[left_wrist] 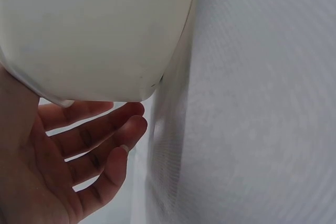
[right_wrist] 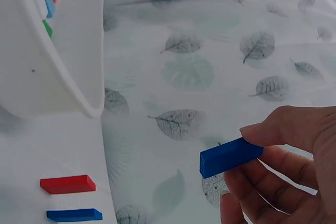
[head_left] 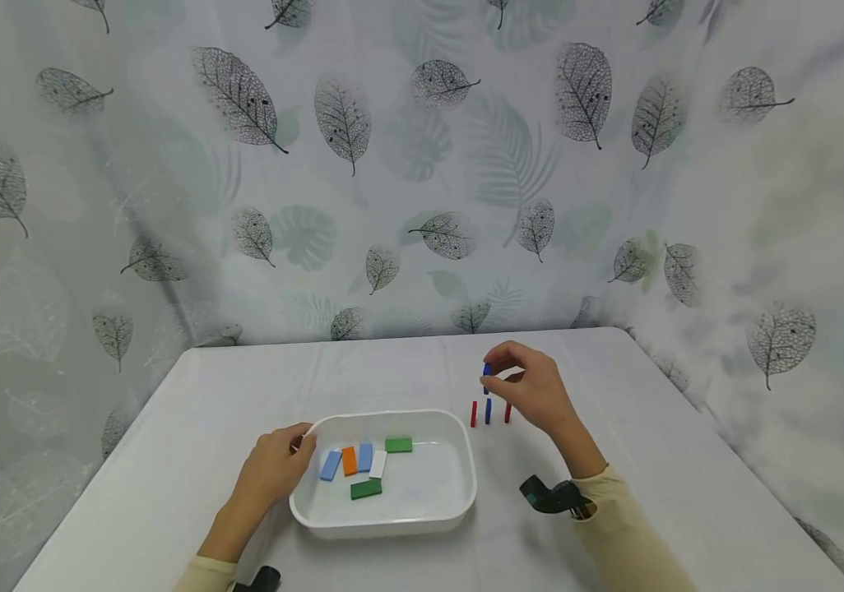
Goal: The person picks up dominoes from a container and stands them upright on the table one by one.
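- Over the table (head_left: 385, 374), right side, I've got the right hand (head_left: 535, 391) pinching a blue block (right_wrist: 226, 158) between thumb and fingers, off the surface;
- just below it on my feed, three upright blocks (head_left: 489, 411): red, blue, red;
- left hand (head_left: 276, 462) is at the tray's (head_left: 429, 485) left rim, fingers loosely bent;
- six pieces (head_left: 350, 461) lie inside

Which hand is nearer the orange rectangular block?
Left: the left hand, at the white rectangular tray, is left of the orange block; the right hand is farther away, right of the tray.
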The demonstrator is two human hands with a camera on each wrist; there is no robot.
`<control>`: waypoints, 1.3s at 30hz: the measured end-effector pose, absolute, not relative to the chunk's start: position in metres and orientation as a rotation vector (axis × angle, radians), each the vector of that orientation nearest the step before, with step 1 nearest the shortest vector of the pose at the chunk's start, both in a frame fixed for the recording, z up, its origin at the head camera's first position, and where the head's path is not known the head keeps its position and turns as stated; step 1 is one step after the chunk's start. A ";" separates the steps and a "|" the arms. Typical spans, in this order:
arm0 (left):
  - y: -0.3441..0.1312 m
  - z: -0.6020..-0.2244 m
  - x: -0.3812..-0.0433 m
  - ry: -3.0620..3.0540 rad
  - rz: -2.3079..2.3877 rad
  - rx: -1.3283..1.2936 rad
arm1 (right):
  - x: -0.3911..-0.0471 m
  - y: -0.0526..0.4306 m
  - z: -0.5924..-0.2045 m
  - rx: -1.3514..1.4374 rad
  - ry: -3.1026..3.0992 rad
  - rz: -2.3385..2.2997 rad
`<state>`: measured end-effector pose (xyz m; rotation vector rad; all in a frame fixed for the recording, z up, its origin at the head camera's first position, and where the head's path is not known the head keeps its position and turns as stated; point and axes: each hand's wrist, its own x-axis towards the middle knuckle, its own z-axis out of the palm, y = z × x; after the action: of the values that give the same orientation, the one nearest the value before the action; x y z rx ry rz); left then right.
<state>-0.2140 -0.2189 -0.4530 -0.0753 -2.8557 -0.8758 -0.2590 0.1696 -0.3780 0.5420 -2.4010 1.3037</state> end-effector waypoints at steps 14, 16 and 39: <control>-0.218 -0.451 -0.213 -2.862 -0.871 -0.071 | -0.280 0.208 -0.395 0.415 -2.532 1.258; -0.219 -0.451 -0.212 -2.864 -0.865 -0.070 | -0.283 0.211 -0.397 0.402 -2.540 1.256; -0.221 -0.454 -0.214 -2.868 -0.856 -0.076 | -0.298 0.236 -0.426 0.285 -2.703 1.319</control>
<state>-0.2143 -0.2206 -0.4536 -0.0765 -2.8683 -0.8556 -0.2981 0.2358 -0.4259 0.2853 -2.7028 1.3188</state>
